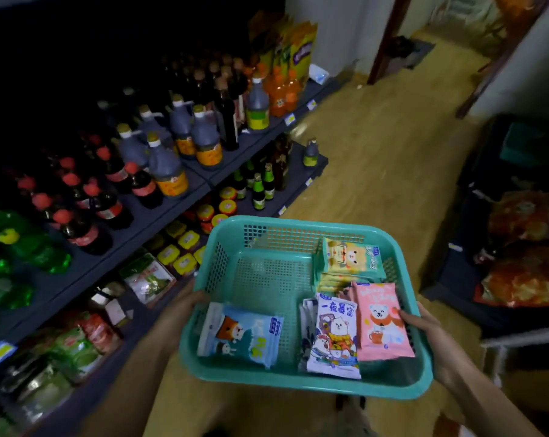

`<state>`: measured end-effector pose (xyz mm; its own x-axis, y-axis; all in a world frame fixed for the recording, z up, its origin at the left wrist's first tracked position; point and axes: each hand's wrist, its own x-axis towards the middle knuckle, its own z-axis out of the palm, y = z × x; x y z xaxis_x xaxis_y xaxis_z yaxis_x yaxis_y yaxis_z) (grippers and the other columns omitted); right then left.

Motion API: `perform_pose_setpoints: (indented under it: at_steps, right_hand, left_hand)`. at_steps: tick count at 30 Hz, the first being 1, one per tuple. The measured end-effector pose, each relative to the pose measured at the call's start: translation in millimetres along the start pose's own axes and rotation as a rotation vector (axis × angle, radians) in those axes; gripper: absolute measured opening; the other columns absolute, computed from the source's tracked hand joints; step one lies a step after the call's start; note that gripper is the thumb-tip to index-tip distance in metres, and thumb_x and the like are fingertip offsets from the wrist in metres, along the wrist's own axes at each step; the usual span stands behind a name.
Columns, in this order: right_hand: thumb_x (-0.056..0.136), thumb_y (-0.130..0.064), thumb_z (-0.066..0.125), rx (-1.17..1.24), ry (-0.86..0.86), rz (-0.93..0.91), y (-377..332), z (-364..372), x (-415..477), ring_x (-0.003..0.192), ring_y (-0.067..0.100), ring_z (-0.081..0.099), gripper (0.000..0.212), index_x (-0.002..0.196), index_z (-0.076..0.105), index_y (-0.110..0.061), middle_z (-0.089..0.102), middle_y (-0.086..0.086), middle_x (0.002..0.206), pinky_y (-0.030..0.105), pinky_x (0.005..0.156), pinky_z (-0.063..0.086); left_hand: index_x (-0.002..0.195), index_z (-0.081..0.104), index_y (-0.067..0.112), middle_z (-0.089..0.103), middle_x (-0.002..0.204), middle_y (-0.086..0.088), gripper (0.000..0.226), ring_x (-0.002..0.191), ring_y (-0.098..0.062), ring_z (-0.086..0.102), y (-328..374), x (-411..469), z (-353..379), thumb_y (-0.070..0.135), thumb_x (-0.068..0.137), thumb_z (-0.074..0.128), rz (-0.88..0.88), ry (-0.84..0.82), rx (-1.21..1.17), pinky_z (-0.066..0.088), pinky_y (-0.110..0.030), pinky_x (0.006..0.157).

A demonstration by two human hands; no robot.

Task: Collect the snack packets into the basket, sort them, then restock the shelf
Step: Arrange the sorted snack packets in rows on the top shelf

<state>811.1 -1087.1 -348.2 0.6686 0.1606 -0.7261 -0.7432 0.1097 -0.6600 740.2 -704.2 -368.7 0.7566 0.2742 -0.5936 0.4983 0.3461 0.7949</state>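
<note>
Head view: the basket [298,224] is held in the air in front of the body, over the floor [377,152], with a hand on each side. The left hand [188,299] grips the left rim and the right hand [426,331] grips the right rim. The right thumb lies over the edge and touches the pink packet [382,323]. The other fingers of both hands go under the rim and are mostly hidden. All the packets are inside the basket, in groups. The yellow packets [350,258] are stacked in the far right corner. The pink packet and the white packet [334,337] lie side by side at the near right, their long axes running away from the person. The blue packet [241,335] lies apart at the near left. Sorting looks done, so restocking is probably next. The shelf [185,197], full of bottles [169,171], runs along the person's left, so the left hand and the blue packet are nearer to it. Most of the packets sit by the right hand, away from the shelf. One hand has to let go of the basket to reach them. Which tier takes the snacks cannot be told.
</note>
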Motion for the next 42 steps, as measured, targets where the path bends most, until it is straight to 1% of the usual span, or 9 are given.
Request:
perform_pose_setpoints:
  at_steps: [8, 10, 12, 16, 21, 25, 29, 37, 42]
  right_hand:
    - [0.077, -0.016, 0.062, -0.377, -0.188, 0.029, -145, -30, 144, 0.078, 0.034, 0.069, 0.044, 0.12, 0.055, -0.022, 0.068, 0.022, 0.105, 0.05, 0.074, 0.057]
    - [0.065, -0.029, 0.077, -0.451, -0.209, 0.034, -166, -21, 176, 0.082, 0.035, 0.069, 0.06, 0.121, 0.057, -0.022, 0.07, 0.019, 0.103, 0.052, 0.078, 0.055]
    - [0.055, -0.036, 0.083, -0.553, -0.253, 0.015, -178, -8, 210, 0.072, 0.026, 0.072, 0.07, 0.118, 0.058, -0.016, 0.075, 0.011, 0.087, 0.039, 0.061, 0.058]
    - [0.087, -0.012, 0.058, -0.641, -0.259, -0.003, -181, 12, 283, 0.057, 0.018, 0.07, 0.029, 0.115, 0.058, -0.006, 0.075, 0.005, 0.072, 0.027, 0.046, 0.054]
    - [0.079, -0.02, 0.066, -0.685, -0.364, 0.046, -176, 34, 371, 0.07, 0.023, 0.072, 0.037, 0.115, 0.06, -0.012, 0.075, 0.008, 0.086, 0.032, 0.055, 0.058]
    - [0.045, -0.04, 0.088, -0.744, -0.418, 0.057, -150, 44, 452, 0.07, 0.024, 0.072, 0.081, 0.114, 0.059, -0.011, 0.075, 0.008, 0.084, 0.033, 0.056, 0.058]
    - [0.085, -0.008, 0.058, -0.738, -0.441, 0.056, -97, 40, 543, 0.062, 0.019, 0.071, 0.023, 0.105, 0.06, -0.018, 0.073, 0.005, 0.077, 0.029, 0.049, 0.057]
    - [0.089, -0.016, 0.058, -0.949, -0.411, 0.008, 30, 21, 734, 0.103, 0.042, 0.063, 0.034, 0.123, 0.057, -0.019, 0.067, 0.021, 0.108, 0.058, 0.09, 0.05]
    - [0.091, -0.009, 0.054, -0.938, -0.414, 0.011, 90, 21, 824, 0.096, 0.036, 0.063, 0.036, 0.125, 0.055, -0.017, 0.064, 0.021, 0.113, 0.049, 0.085, 0.05]
  left_hand:
    - [0.118, 0.061, 0.023, 0.072, 0.1, -0.003, 0.05, 0.098, -0.03, 0.064, -20, 55, 78, -0.006, 0.081, 0.045, -0.049, 0.251, -0.208, 0.046, -0.041, 0.088]
    - [0.111, 0.062, 0.026, 0.072, 0.095, 0.002, 0.049, 0.085, -0.02, 0.068, -20, 64, 89, -0.008, 0.082, 0.042, -0.032, 0.305, -0.25, 0.049, -0.035, 0.079]
    - [0.111, 0.06, 0.025, 0.073, 0.084, 0.007, 0.05, 0.07, -0.011, 0.069, -20, 81, 95, -0.01, 0.083, 0.038, -0.026, 0.364, -0.276, 0.051, -0.027, 0.067]
    - [0.097, 0.061, 0.02, 0.071, 0.075, 0.0, 0.046, 0.053, -0.008, 0.065, -31, 125, 98, -0.014, 0.081, 0.035, -0.035, 0.494, -0.298, 0.049, -0.015, 0.047]
    - [0.114, 0.057, 0.016, 0.072, 0.08, -0.007, 0.043, 0.062, -0.022, 0.065, -58, 186, 98, -0.009, 0.084, 0.038, -0.083, 0.587, -0.3, 0.052, -0.026, 0.057]
    - [0.111, 0.056, 0.009, 0.067, 0.075, -0.007, 0.038, 0.051, -0.009, 0.064, -107, 246, 102, -0.011, 0.085, 0.036, -0.073, 0.668, -0.3, 0.05, -0.018, 0.046]
    - [0.099, 0.057, 0.009, 0.066, 0.072, -0.005, 0.031, 0.058, -0.014, 0.065, -177, 315, 100, -0.01, 0.086, 0.037, -0.06, 0.735, -0.295, 0.046, -0.013, 0.041]
    - [0.099, 0.058, 0.008, 0.067, 0.073, -0.008, 0.033, 0.067, -0.025, 0.062, -335, 453, 75, -0.012, 0.086, 0.035, -0.026, 0.783, -0.332, 0.053, -0.023, 0.05]
    - [0.087, 0.058, 0.017, 0.069, 0.065, -0.002, 0.034, 0.055, -0.016, 0.066, -411, 523, 63, -0.008, 0.089, 0.035, -0.01, 0.814, -0.351, 0.052, -0.022, 0.045]
